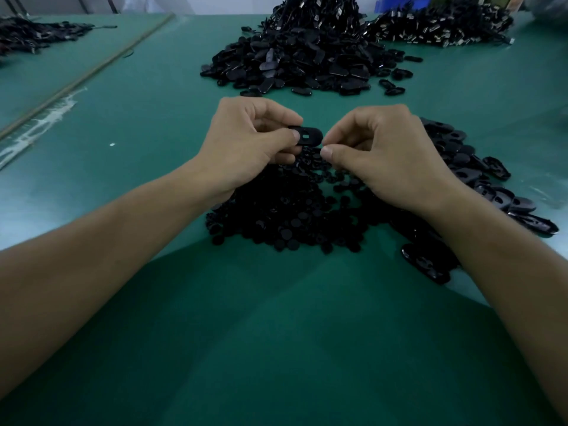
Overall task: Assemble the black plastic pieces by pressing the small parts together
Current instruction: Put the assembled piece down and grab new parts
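My left hand (249, 142) pinches a black oval plastic piece (307, 136) with a small square hole, held flat above the table. My right hand (378, 155) is just to its right, thumb and forefinger pressed together at the piece's right end; whether a small part sits between them is hidden. Under both hands lies a heap of small round black parts (285, 210). A row of black oval pieces (479, 179) runs along the right side of that heap.
The green table mat (276, 333) spreads toward me. A tall mound of black pieces (307, 50) stands at the far middle, another with metal clips (439, 26) at the far right. A further dark pile (33, 32) lies far left, beside a thin rod (92, 69).
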A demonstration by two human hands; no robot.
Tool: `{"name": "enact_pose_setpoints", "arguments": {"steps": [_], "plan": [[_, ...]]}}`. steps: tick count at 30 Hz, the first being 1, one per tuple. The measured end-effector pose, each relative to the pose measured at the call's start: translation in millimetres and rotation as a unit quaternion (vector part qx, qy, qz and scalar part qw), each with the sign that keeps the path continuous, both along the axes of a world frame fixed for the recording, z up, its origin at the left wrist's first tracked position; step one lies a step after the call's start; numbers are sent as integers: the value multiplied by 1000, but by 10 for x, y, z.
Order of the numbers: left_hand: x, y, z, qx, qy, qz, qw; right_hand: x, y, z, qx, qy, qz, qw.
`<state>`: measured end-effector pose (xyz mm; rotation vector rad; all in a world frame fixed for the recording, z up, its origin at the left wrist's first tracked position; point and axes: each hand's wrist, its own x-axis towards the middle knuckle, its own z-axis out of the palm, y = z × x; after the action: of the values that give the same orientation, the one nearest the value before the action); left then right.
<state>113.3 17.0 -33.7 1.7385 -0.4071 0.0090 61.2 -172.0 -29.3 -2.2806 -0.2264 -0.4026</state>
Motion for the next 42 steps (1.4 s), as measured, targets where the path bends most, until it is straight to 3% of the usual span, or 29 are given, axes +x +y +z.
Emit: {"name": "enact_pose_setpoints", "arguments": {"steps": [7, 13, 26, 42], "plan": [[-20, -11, 4, 0, -1, 5, 1000, 0, -27, -5, 44, 39, 10, 998], [-60, -30, 18, 1, -3, 5, 1000, -26, -4, 21, 36, -3, -6, 999], [-131, -90, 23, -2, -41, -20, 999, 0, 62, 11, 165, -9, -26, 986], [-155, -104, 12, 19, -72, -38, 997, -46, 82, 45, 86, -29, -28, 995]]}}
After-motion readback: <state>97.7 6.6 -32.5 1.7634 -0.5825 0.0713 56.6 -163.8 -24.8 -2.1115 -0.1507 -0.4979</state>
